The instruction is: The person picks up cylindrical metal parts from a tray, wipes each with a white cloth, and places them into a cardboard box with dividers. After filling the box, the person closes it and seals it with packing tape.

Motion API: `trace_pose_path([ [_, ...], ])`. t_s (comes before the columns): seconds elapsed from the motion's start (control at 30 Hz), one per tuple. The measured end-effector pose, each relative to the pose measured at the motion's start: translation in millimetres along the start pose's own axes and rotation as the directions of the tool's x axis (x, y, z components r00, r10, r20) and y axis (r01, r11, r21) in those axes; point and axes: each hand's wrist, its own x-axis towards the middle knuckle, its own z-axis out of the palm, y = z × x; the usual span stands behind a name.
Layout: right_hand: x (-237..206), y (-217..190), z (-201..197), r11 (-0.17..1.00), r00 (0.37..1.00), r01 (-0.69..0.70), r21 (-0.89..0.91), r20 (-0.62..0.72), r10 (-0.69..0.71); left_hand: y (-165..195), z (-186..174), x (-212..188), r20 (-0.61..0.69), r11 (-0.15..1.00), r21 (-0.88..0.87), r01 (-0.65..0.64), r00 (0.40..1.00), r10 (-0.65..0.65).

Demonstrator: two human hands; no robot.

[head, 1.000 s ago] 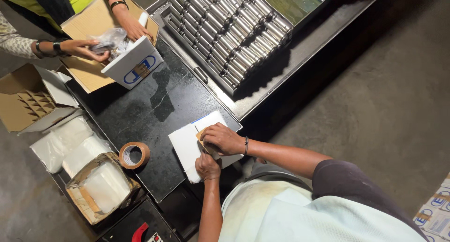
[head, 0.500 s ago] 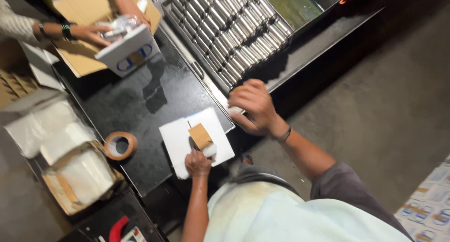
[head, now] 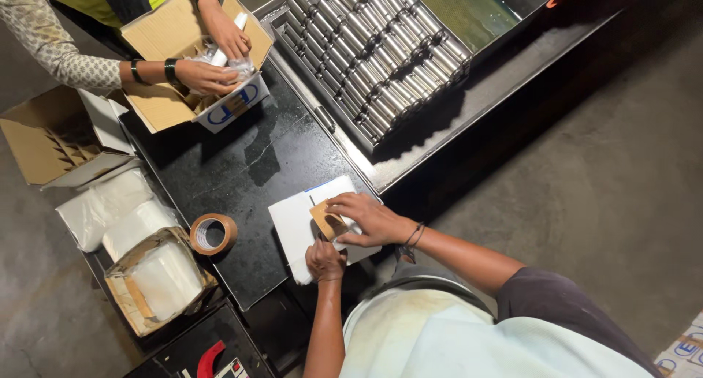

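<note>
Cardboard piece (head: pixel 323 218), one small brown square, sits on one white sheet (head: pixel 293 228) at the near edge of the black counter (head: pixel 249 166). Right hand (head: pixel 370 218) lies over it, fingers curled onto its edge; left hand (head: pixel 324 261) pinches it from below. One tape roll (head: pixel 213 234) rests well left. Beyond, a co-worker's two hands dig in one open box (head: pixel 172 103), beside one tray of metal cylinders (head: pixel 381 56).

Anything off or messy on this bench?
Nothing spilled or broken. The metal cylinders lie in neat rows in their tray. The tape roll lies flat. Only oddity: the white sheet under the small brown cardboard piece, which both hands touch, sits askew to the table edge.
</note>
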Motion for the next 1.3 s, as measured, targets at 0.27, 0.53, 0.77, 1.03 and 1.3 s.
trace_pose_path([
  [0.27, -7, 33, 49, 0.991, 0.999, 0.044, -0.124, -0.021, -0.047, -6, 5, -7, 0.006, 0.999, 0.033, 0.021, 1.0, -0.021],
  [0.53, 25, 34, 52, 0.987, 0.978, 0.033, -0.159, 0.21, 0.001, -6, 3, -8, 0.049, 0.996, 0.031, 0.081, 0.995, -0.083],
  [0.77, 30, 16, 27, 0.991, 0.967, 0.102, -0.087, 0.24, -0.079, 1, -5, 3, 0.012, 0.992, -0.022, 0.124, 0.992, -0.124],
  [1.03, 41, 17, 35, 0.998, 0.981, 0.061, -0.01, 0.186, -0.058, -9, 8, -8, 0.089, 0.991, 0.048, 0.124, 0.988, -0.128],
  [1.3, 113, 81, 84, 0.919, 0.881, -0.395, -0.025, 0.274, 0.386, 2, -6, 2, -0.056, 0.989, -0.062, 0.135, 0.989, -0.139],
])
